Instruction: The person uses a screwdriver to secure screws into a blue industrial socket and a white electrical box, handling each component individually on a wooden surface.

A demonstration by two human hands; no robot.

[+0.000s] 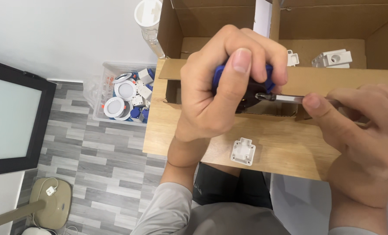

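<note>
My left hand is closed around a screwdriver's blue and black handle, thumb up along it. A metal screwdriver shaft points at the handle's end; my right hand pinches it between thumb and fingers. Both hands hover over a cardboard flap that lies across my lap. On the flap, just below my left hand, rests a small white plastic part.
An open cardboard box behind the hands holds more white plastic parts. A clear bin of round white lamp fittings stands on the grey plank floor at left. A dark-framed panel leans at far left.
</note>
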